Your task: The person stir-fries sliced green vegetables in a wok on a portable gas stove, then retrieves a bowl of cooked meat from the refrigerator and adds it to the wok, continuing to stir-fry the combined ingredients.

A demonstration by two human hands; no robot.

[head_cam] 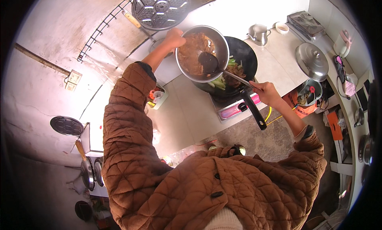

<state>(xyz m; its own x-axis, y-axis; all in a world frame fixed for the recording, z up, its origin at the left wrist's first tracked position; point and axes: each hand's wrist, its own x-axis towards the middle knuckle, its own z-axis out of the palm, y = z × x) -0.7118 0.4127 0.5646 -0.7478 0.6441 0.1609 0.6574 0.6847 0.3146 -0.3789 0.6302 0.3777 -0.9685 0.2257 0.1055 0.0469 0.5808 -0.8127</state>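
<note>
My left hand grips the rim of a steel bowl, which is held over the left side of a black wok. Brown food coats much of the bowl's inside. With my right hand I hold the metal handle of a ladle; its dark head rests in the bowl. Pale green vegetable pieces and brown food lie in the wok, partly hidden by the bowl. The wok's black handle points towards me, below my right hand.
The wok stands on a gas stove set on a tiled counter. Behind it are a metal kettle and a small white bowl. A domed pot lid lies to the right. A perforated steamer plate hangs on the wall.
</note>
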